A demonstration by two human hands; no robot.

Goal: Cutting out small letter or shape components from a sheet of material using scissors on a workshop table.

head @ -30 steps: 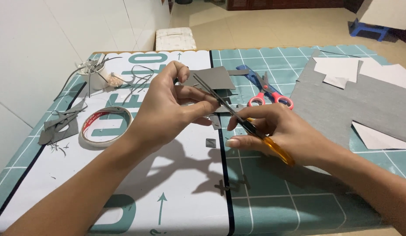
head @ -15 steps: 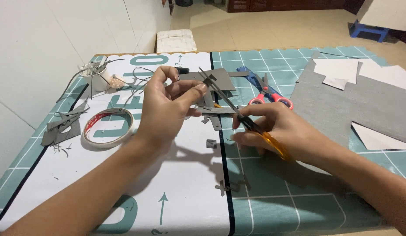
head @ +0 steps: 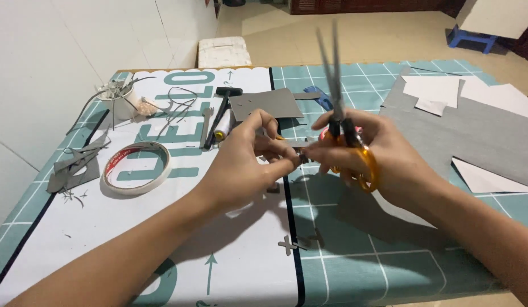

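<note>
My left hand (head: 247,162) pinches a small dark grey piece (head: 302,158) above the mat's middle seam. My right hand (head: 372,156) holds orange-handled scissors (head: 339,108) with the blades pointing up and away, and its fingertips also touch the small piece. Both hands meet above the table. A grey cross-shaped cutout (head: 292,245) lies on the mat below them. A grey card square (head: 272,104) lies behind the hands.
A roll of tape (head: 136,168) lies left of my left hand. Grey offcuts (head: 73,167), a white cup with wires (head: 123,99), a thread spool (head: 223,126) and blue scissors (head: 319,96) sit around. A large grey sheet (head: 480,133) with white papers (head: 434,91) covers the right side.
The scissors have swung from cutting sideways at the grey card to pointing upright. The large card piece is out of my left hand, which now pinches only a small piece.
</note>
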